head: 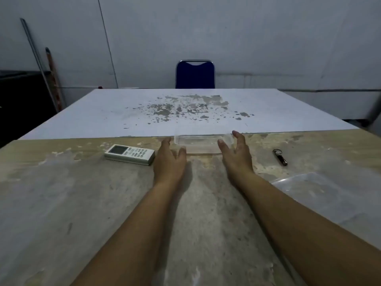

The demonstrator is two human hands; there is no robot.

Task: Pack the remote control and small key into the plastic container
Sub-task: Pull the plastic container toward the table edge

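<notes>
The plastic container sits on the counter, between the left hand and the right hand. The remote control lies left of the left hand; the small key lies well right of the right hand. A lid rests nearer, at the right. A chair stands behind the counter.

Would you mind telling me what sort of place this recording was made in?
Probably a plain workroom or storage room, not a home. A worn, paint-stained worktable carries a big white board, a single blue office chair stands against bare pale walls, and long poles lean in the left corner.
</notes>
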